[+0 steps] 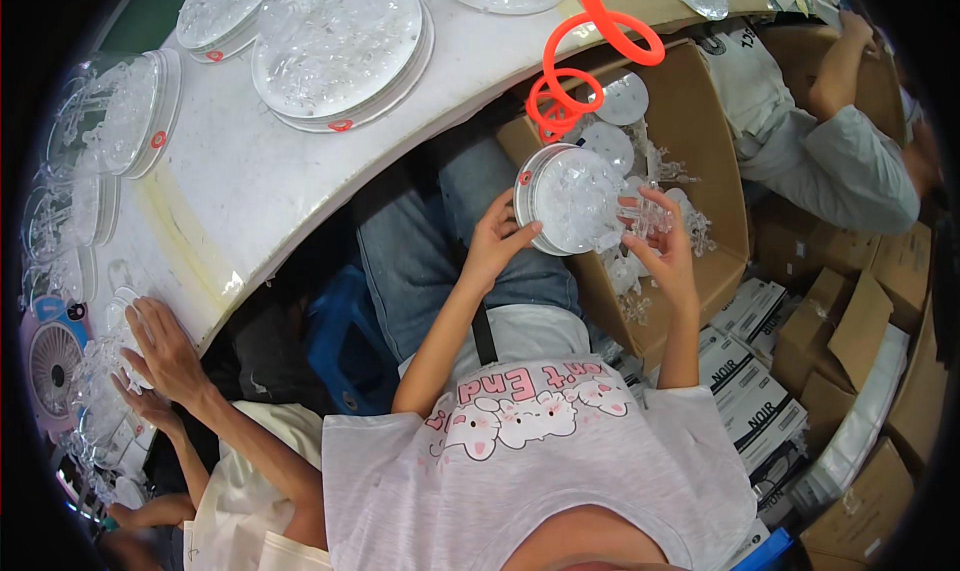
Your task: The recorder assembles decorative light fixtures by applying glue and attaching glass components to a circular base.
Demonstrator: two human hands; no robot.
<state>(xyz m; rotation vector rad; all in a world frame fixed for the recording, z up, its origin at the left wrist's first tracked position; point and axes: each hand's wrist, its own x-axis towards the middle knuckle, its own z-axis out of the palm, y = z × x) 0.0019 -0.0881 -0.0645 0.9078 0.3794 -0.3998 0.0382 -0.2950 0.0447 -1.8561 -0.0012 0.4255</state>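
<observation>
My left hand (pixel 493 239) grips the near-left edge of a round white-rimmed container (pixel 524 203), thumb over the rim. Small clear plastic pieces (pixel 578 199) fill it, and a little red mark shows on its side. At the container's right side, my right hand (pixel 668 256) pinches a clear, branched plastic piece (pixel 648 209) between thumb and fingers. Both hands are above my lap, over the left part of an open cardboard box (pixel 718 261). Inside that box lie round clear discs (pixel 626 98) and loose clear plastic parts.
An orange coiled hose (pixel 625 46) hangs above the box. Several round containers (pixel 340 46) of clear parts stand on the white table (pixel 230 196). At left, another person's hands (pixel 165 351) handle clear parts; a co-worker (pixel 840 141) is at far right. Cartons (pixel 830 326) stand at right.
</observation>
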